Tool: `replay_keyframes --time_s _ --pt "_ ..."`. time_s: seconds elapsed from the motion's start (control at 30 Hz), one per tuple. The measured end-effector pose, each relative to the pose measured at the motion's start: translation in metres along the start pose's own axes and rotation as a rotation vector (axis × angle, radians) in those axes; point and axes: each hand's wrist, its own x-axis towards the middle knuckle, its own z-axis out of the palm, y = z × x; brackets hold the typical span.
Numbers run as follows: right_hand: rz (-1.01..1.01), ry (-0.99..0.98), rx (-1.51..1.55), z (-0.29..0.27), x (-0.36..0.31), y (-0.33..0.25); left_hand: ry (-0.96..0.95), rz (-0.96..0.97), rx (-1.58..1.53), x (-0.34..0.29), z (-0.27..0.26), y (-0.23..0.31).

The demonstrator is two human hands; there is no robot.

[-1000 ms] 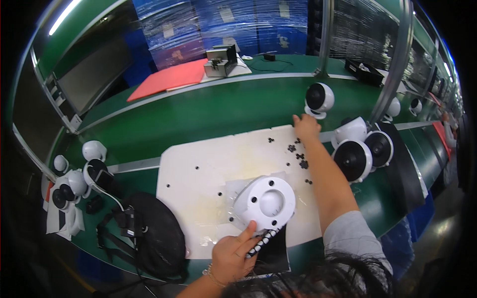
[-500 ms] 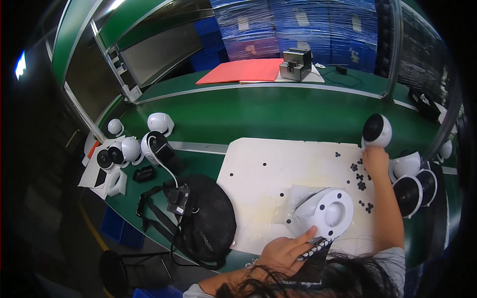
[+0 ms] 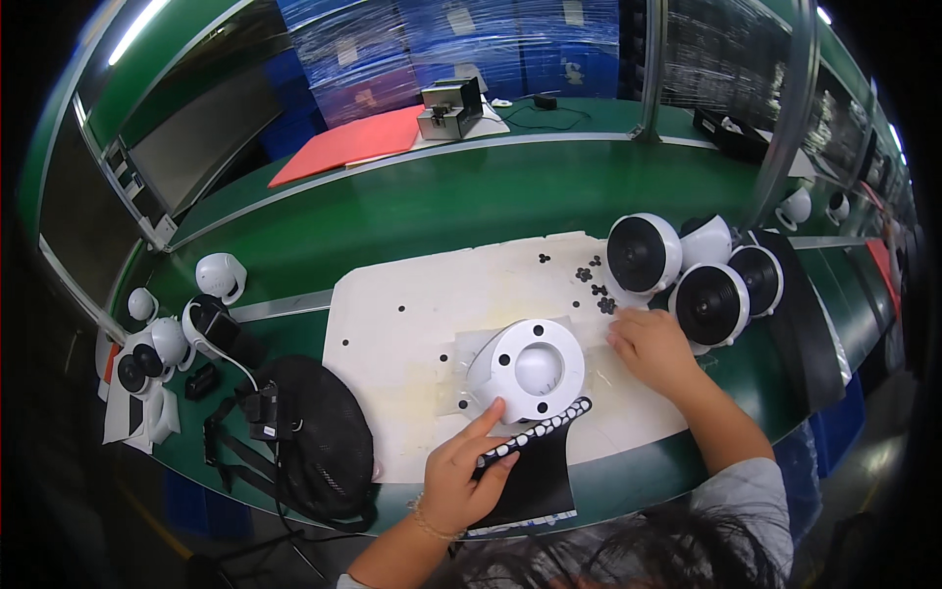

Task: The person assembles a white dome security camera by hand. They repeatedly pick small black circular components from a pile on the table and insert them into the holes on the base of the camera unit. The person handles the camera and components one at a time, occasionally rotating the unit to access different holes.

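one white base point(image 3: 507, 381), far labels point(image 3: 460, 20) illegible

The left grip point(image 3: 461, 484) covers the lower end of the white-dotted black strip point(image 3: 535, 432), and its palm is out of sight. At the right grip point(image 3: 655, 351), the fingertips show too small to tell whether they touch any of the dark clover-shaped pieces point(image 3: 606, 305). The white ring-topped base point(image 3: 510, 383) hides part of the clear film point(image 3: 467, 346) beneath it. Blurred hair point(image 3: 638, 545) covers some of the right sleeve point(image 3: 751, 499) and runs off the lower edge, while the upper edge cuts off the wrapped blue boxes point(image 3: 456, 49).
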Motion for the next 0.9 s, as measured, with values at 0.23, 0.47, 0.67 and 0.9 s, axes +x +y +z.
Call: replay_keyframes --time_s 0.23,0.47,0.67,0.9 --pt "-0.462 0.205 0.525 -0.044 -0.003 -0.101 0.001 -0.024 0.006 -0.007 0.002 -0.001" --pt "-0.486 0.177 0.554 -0.028 -0.003 -0.102 0.005 0.050 0.074 -0.010 0.008 -0.009" --pt "-0.465 0.203 0.561 -0.019 -0.013 -0.090 -0.013 0.063 0.136 -0.011 0.011 -0.013" --pt "-0.146 0.010 0.709 -0.027 0.002 -0.063 0.009 0.097 0.191 -0.009 0.013 -0.014"
